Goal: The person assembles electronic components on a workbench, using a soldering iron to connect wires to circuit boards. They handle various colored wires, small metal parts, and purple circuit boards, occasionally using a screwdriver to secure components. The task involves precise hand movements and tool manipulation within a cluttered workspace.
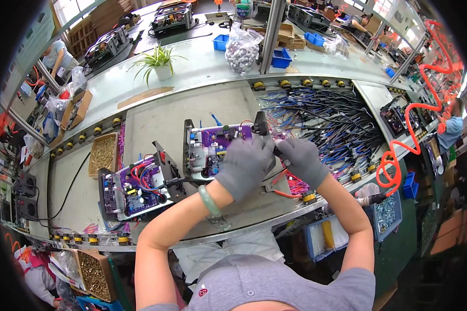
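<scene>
Both my hands wear grey gloves and meet at the black end panel (261, 124) of an open electronic unit with a purple circuit board (219, 136). My left hand (246, 168) lies over the board's right side, its fingers closed around a spot on the panel's inner face. On the panel's outer side, my right hand (302, 159) is closed, thumb and fingers pinched on a small dark part against it. What lies between the fingertips is mostly hidden. A second open unit (132, 189) stands to the left, with red and blue wires and a black cable beside my left forearm.
A heap of black and blue cables (329, 122) fills the line's right part. A box of small brass-coloured parts (102, 153) sits left. Behind stand a potted plant (162, 70) and a bag of white parts (241, 49). A coiled orange hose (389, 173) hangs right.
</scene>
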Motion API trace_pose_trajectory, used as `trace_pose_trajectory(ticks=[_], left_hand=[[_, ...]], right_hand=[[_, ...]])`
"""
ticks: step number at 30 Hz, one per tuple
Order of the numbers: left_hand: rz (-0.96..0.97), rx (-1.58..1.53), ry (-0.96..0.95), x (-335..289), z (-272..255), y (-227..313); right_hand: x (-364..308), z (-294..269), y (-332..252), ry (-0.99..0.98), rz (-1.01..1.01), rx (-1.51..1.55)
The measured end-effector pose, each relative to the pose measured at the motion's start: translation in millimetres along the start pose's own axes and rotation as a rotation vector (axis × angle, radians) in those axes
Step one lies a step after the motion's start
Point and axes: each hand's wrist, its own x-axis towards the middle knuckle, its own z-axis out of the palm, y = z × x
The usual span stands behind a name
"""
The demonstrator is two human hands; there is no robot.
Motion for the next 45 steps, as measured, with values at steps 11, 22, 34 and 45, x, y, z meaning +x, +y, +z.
trace_pose_trajectory(ticks=[11,22,34,45], left_hand=[[-0.044,-0.023,-0.379,13.3,7.7,-16.2],[0.035,-0.035,-0.488,15.7,-8.3,-27.6],[-0.534,-1.048,-0.095,21.6,-44.6,-67.8],[-0.511,-1.123,-0.045,39.3,-16.7,-53.1]], right_hand=[[28.1,-21.9,-11.1,-0.534,0.187,-0.060],[0.2,9.8,-3.8,-0.276,0.299,0.127],[25.8,-24.7,-15.9,0.183,0.277,0.526],[69.3,-20.8,-26.9,0.313,0.075,0.135]])
